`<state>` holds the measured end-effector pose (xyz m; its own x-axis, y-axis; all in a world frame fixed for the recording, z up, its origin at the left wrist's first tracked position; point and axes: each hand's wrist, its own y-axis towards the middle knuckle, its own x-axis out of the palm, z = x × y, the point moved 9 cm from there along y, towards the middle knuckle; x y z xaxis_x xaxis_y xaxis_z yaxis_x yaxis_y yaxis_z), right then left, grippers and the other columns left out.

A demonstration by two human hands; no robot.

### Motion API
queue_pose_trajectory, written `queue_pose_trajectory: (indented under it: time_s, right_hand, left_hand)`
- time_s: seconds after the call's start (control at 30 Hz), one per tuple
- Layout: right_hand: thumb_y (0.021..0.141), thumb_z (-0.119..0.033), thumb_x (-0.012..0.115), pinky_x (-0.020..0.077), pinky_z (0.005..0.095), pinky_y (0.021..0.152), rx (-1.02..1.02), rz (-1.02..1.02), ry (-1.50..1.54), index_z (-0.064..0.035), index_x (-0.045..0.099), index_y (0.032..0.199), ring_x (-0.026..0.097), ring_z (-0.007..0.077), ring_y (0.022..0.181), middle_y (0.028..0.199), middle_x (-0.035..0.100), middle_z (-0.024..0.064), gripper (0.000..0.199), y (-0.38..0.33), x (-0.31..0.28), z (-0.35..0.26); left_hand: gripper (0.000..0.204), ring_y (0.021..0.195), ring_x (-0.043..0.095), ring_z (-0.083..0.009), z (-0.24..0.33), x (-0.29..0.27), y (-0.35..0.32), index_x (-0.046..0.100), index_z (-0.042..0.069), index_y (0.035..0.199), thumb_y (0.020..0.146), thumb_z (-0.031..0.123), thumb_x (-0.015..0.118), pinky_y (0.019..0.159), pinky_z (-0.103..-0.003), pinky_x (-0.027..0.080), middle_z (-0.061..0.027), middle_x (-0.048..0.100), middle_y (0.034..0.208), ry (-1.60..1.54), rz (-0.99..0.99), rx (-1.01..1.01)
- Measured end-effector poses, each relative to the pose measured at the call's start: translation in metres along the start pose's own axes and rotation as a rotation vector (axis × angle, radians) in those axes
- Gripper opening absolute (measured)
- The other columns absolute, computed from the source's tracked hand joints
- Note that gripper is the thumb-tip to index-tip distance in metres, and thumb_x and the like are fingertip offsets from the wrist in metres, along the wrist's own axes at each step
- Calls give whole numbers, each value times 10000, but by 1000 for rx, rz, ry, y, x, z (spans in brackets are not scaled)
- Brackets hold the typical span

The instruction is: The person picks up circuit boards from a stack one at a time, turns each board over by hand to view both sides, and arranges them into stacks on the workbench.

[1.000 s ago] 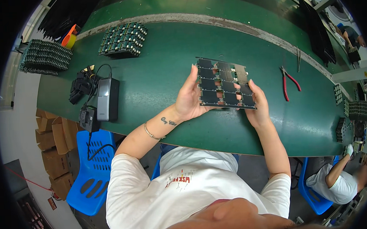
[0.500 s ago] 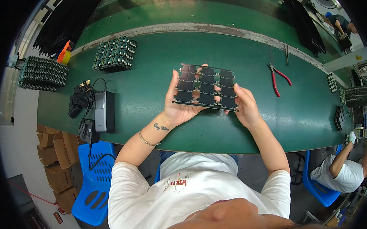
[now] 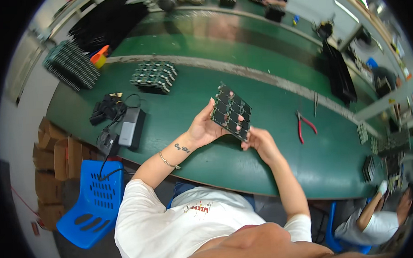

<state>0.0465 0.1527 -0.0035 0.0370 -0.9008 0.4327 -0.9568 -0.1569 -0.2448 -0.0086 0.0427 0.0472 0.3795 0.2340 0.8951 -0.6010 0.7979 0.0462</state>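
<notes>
A panel of dark circuit boards [image 3: 223,106], joined in a grid with narrow slots between the cells, is held above the green bench and tilted steeply. My left hand [image 3: 205,128] grips it along the left side, thumb at the edge. Some fingertips from behind show through the slots. At the lower right corner, the fingers of my right hand [image 3: 263,144] close on the panel's edge. To the right lie red-handled pliers [image 3: 306,126] and metal tweezers [image 3: 316,103].
Stacked board panels [image 3: 153,77] stand on the bench, with a taller stack [image 3: 71,65] further left beside orange-yellow tape [image 3: 100,58]. A grey-black box [image 3: 132,127] with cables sits at left, near a blue chair [image 3: 90,201]. A co-worker [image 3: 374,218] sits at right.
The panel has turned from nearly flat and wide to steeply tilted, its right side swung toward me. My right hand has moved down to its lower corner. The whole view has shifted.
</notes>
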Motion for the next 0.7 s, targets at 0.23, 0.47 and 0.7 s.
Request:
queue_pose_trajectory:
  time_s: [0.23,0.47,0.7]
  right_hand:
    - [932,-204,449,458,211,637,-63,-79,-277,2,601,906,550,121,653,768,618,82,258,-8,18,-2]
    - [929,-189,466,457,201,636,-94,-82,-279,-1,600,913,543,99,650,748,606,70,231,-5,20,-6]
    - [929,-198,472,455,199,629,-108,-72,-307,-1,600,919,540,96,646,749,605,68,234,-6,17,-4]
  left_hand:
    - [517,838,583,-176,180,56,-36,392,55,1315,915,373,469,780,-298,478,-135,595,1071,803,77,539]
    - [811,1015,567,-284,277,-12,-53,326,162,1388,735,551,612,863,-367,430,-171,558,1157,2401,1029,4]
    - [968,1042,559,-322,275,-86,-39,309,201,1399,614,648,655,883,-415,398,-175,553,1176,2499,1072,-317]
